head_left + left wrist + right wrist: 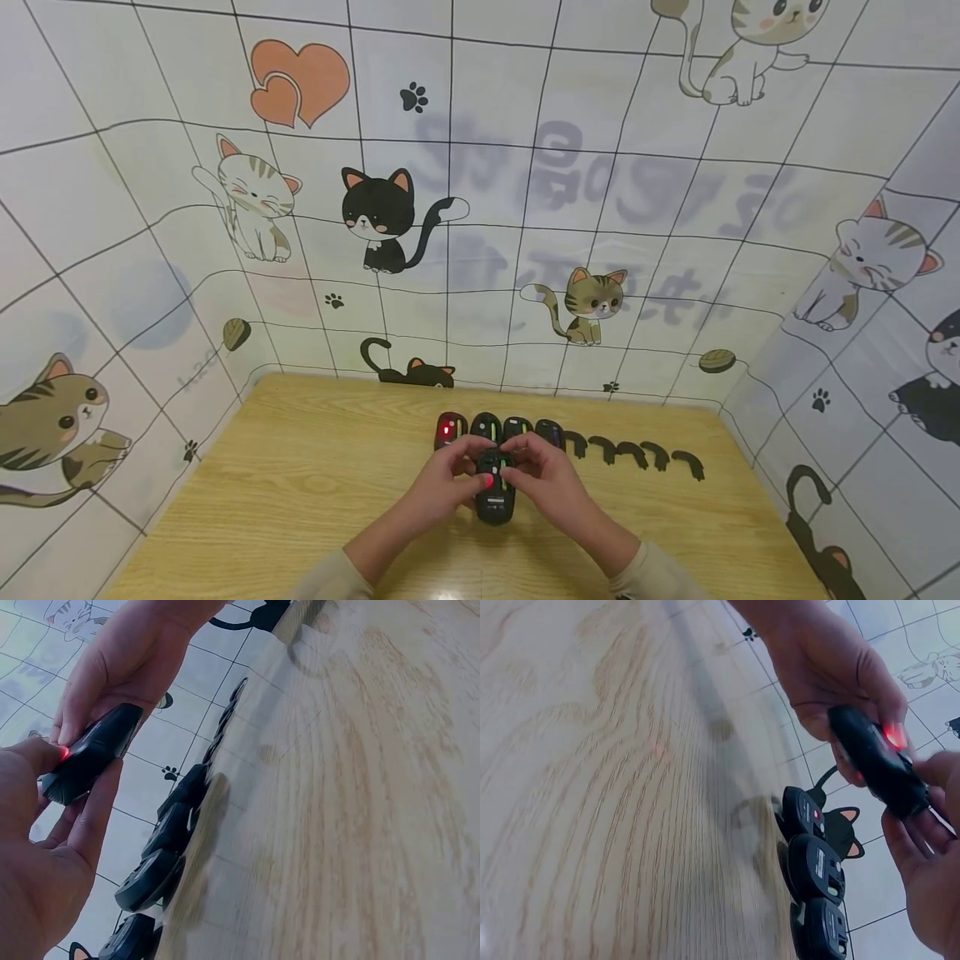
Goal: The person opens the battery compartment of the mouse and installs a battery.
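Between both hands is a black computer mouse, its underside with a label turned up, raised off the table in both wrist views. My left hand grips its left side, and the thumb there is lit red by the mouse's light. From the right, my right hand pinches the far end, thumb on the underside near a yellow-green strip. In the left wrist view the mouse is seen edge-on. Fingers of both hands also surround the mouse in the right wrist view; its far end is partly hidden.
Just beyond the hands several mice lie underside up in a row, the leftmost a reddish mouse with a glowing light. Several curved black pieces continue the row rightward. Cat-print walls border the wooden table at back and sides.
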